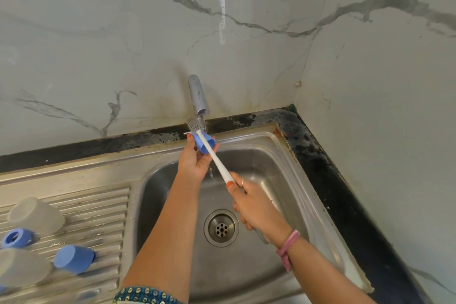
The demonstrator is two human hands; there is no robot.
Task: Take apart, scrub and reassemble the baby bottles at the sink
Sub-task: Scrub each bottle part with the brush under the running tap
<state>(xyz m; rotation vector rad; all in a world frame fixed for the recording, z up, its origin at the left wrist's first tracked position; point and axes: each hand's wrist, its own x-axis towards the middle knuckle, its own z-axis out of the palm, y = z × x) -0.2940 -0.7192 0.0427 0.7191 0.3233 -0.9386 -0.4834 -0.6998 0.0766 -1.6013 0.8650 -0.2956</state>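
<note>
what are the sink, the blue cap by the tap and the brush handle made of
Sink: looks like stainless steel, a dull brushed grey with soft reflections and water stains. Blue cap: probably plastic, matte and evenly coloured. Brush handle: probably plastic, smooth glossy white, with an orange band by the grip.

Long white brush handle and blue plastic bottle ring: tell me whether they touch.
Touching. The head view shows the white brush handle passing through the blue ring.

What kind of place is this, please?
Probably a home kitchen, at the washing-up corner: a steel sink with a ribbed draining board, a wall tap on marble-look tiles, and a dark stone counter.
</note>
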